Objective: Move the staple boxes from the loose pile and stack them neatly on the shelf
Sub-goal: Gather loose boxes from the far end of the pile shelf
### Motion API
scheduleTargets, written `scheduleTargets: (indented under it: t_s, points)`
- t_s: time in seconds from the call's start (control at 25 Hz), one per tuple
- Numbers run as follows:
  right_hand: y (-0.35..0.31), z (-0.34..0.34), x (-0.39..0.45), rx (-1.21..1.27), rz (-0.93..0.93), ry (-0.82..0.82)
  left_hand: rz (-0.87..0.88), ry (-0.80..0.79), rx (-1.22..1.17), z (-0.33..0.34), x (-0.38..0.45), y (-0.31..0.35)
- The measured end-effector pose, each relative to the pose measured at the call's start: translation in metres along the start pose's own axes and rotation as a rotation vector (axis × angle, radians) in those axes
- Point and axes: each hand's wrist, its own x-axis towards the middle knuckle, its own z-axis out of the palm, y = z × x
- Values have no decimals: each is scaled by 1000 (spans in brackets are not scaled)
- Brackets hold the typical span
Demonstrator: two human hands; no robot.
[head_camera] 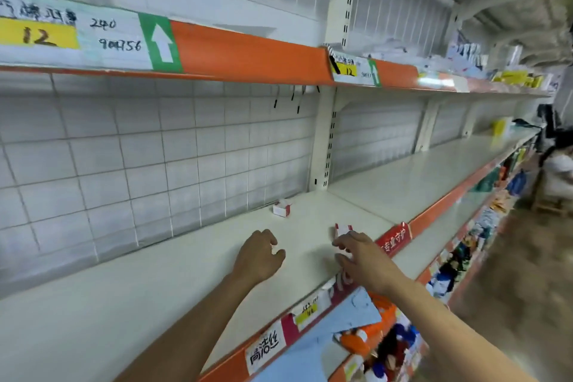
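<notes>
The fingers of the right hand (356, 253) are curled around a small red-and-white staple box (342, 230), pinching it so that its upper end sticks up above the knuckles. More white and red shows under the palm of this hand, but it is too hidden to tell whether that is a second box.

The fingers of the left hand (259, 253) are bent inward over the shelf (139, 285), and a sliver of white shows between thumb and fingertips; whether they grip something there cannot be told.

Both hands are over the pale shelf board, the left one further in from the shelf's front edge, the right one near that edge. A second staple box (282, 208), also red and white, stands alone at the back of the shelf, close to the wire grid panel (124, 158) behind it and well apart from both hands.

Along the shelf's front edge runs an orange strip with a red sign (393, 240) just beside the right hand, and white handwritten labels (265, 347) nearer the camera. Below the shelf's front edge lie blue sheets and orange packets (356, 336). Above the shelf, another orange rail carries a yellow price tag (38, 37) and a green arrow sticker (161, 43).
</notes>
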Motion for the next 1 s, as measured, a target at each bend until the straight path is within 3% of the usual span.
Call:
scheduleTargets:
  t_s: [0.24,0.36,0.52,0.68,0.8,1.0]
  points:
    - [66,6,68,-86,-26,-144,-215,75,32,31,73,3]
    - [83,16,94,-38,-178,-326,-285,114,75,42,101,7]
    - [99,19,109,65,-265,-359,-306,111,174,52,138,10]
    - [119,15,113,220,-338,-495,-376,160,204,64,162,13]
    - [129,18,124,252,-376,-479,-400,222,146,69,158,18]
    - [132,33,141,291,-373,-413,-247,161,62,58,118,23]
